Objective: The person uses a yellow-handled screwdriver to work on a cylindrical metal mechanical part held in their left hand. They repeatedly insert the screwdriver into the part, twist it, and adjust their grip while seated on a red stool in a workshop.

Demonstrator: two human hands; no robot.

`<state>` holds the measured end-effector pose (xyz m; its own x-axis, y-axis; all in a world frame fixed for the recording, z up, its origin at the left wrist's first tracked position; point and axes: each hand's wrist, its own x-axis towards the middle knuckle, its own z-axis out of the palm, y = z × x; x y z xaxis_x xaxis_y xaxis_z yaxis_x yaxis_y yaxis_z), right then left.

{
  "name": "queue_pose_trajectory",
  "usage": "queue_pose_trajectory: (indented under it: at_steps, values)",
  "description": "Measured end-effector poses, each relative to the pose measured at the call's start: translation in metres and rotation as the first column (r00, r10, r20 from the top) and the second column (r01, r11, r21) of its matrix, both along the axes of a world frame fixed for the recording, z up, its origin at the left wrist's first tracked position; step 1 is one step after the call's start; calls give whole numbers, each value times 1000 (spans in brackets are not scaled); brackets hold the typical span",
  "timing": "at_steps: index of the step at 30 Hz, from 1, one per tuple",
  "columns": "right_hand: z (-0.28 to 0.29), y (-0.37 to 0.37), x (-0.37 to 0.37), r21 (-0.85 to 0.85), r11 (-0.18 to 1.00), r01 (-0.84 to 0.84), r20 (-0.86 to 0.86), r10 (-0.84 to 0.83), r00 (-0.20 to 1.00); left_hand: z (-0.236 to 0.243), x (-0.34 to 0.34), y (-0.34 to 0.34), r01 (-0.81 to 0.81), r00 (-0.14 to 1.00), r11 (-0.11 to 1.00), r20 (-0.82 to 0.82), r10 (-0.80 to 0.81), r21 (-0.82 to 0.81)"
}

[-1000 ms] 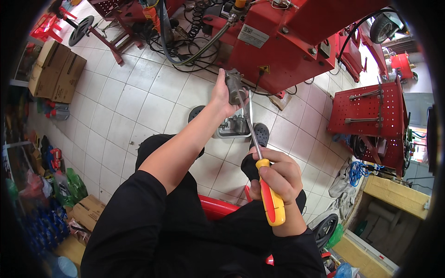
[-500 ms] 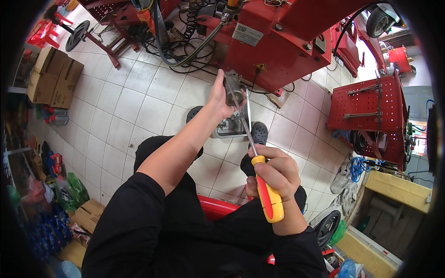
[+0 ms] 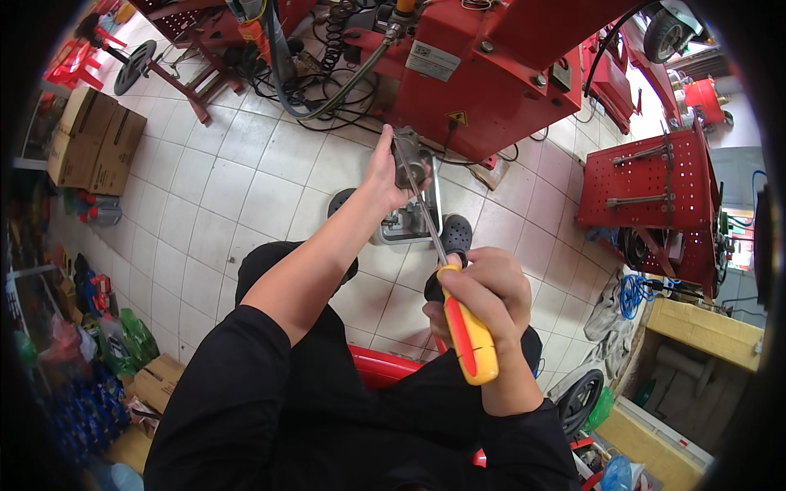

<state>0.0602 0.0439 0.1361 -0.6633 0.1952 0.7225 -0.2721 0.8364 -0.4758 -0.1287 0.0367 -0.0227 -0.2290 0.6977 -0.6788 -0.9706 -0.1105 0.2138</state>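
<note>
In my left hand (image 3: pixel 383 170) is a grey, rounded metal part (image 3: pixel 412 168), held out in front of me over the floor; its far side is hidden by the hand. My right hand (image 3: pixel 491 295) is closed round the yellow and red handle of a long screwdriver (image 3: pixel 468 337). The steel shaft runs forward and left across the face of the metal part; where exactly its tip rests I cannot tell. Below the metal part, a metal tray (image 3: pixel 405 237) with metal pieces in it stands on the tiles between my feet.
A large red machine (image 3: pixel 483 90) stands ahead, with hoses and black cables (image 3: pixel 327 102) on the floor. At right are a red perforated tool cart (image 3: pixel 647 200) and a yellow-edged pit (image 3: pixel 696 376). Cardboard boxes (image 3: pixel 97 143) stand at left. I sit on something red (image 3: pixel 385 367).
My right hand and the screwdriver handle have shifted slightly up and left. The left hand with the metal part has barely moved.
</note>
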Motion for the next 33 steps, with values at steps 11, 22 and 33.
queue_pose_trajectory:
  at_steps: [11, 22, 33]
  values:
    - [-6, 3, 14, 26, 977, 209, -107, -206, 973, -2, 7, 1, -36, 999, 997, -35, 34, -69]
    - [41, 13, 23, -411, 840, 353, 731, 72, 679, -31, -20, -8, -201, 967, 963, -194, 166, -179]
    - [-7, 70, 21, -694, 615, 375, 719, 621, 311, -32, -49, -19, -420, 870, 857, -402, 286, -299]
